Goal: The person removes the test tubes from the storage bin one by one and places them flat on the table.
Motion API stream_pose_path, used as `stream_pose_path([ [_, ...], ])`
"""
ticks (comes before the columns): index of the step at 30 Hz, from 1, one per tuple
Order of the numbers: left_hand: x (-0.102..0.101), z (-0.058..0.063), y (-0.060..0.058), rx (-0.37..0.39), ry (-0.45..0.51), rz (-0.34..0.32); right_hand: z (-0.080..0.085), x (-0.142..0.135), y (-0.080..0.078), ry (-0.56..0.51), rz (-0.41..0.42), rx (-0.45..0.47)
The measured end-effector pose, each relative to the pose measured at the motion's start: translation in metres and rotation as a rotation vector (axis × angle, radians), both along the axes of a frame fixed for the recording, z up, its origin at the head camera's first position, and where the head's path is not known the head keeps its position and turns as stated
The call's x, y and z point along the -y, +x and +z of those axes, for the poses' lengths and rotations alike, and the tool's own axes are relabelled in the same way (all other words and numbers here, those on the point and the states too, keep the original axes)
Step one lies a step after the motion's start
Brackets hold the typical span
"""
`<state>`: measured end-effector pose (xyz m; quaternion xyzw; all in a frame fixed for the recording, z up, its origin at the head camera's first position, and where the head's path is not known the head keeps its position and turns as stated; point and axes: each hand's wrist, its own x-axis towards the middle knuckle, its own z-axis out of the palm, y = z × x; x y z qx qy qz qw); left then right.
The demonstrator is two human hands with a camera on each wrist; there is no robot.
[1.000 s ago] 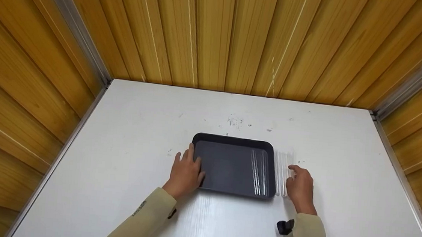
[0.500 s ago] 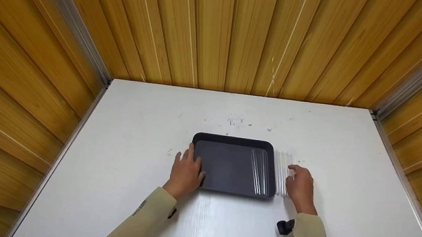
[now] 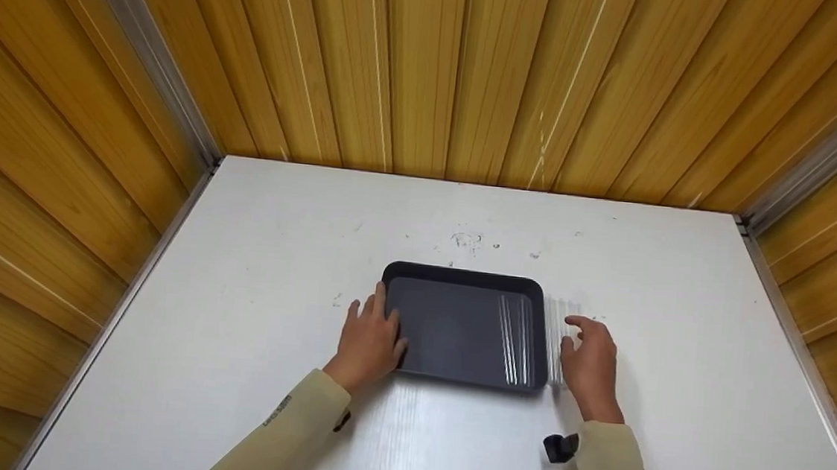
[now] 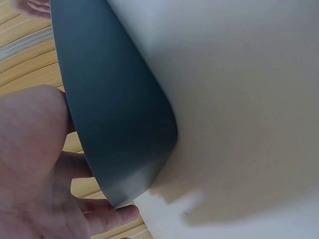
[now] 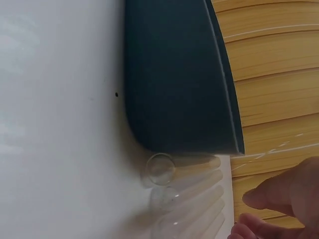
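A dark grey rectangular tray (image 3: 448, 327) lies on the white table. At its left rim rests my left hand (image 3: 365, 343), thumb and index finger over the inside of the wall, the other fingers spread along the outside. Several clear test tubes (image 3: 515, 340) lie side by side in the right part of the tray. More clear test tubes (image 5: 199, 191) lie on the table against the tray's right wall. My right hand (image 3: 589, 368) hovers beside and partly over these, thumb and index finger apart, with nothing between them. It hides part of the outermost tubes.
The white table (image 3: 298, 240) has small dark marks (image 3: 466, 240) behind the tray. Wood-patterned panels (image 3: 431, 72) enclose it at the back and both sides. A black wrist camera (image 3: 560, 448) sticks out from the right sleeve (image 3: 614, 459).
My right hand has shifted slightly left and away from me, closer over the tubes beside the tray. The left hand and the tray stay where they were.
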<state>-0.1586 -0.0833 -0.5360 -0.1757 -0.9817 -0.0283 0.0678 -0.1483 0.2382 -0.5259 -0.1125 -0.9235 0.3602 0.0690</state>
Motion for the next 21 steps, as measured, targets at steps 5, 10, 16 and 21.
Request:
stream_pose_path([
  [5, 0.000, -0.001, 0.000, 0.011, -0.006, 0.006, 0.003, 0.007, 0.001, 0.002, 0.015, -0.032],
  [10, -0.001, -0.001, 0.000, 0.024, -0.009, 0.011, 0.002, 0.013, 0.000, -0.005, 0.014, -0.054],
  [16, -0.001, 0.000, 0.001, 0.020, -0.012, 0.011, 0.002, 0.019, 0.000, -0.026, 0.031, -0.049],
  [21, -0.001, 0.001, 0.001, 0.022, -0.024, 0.015, 0.004, 0.024, 0.000, -0.046, 0.055, -0.031],
])
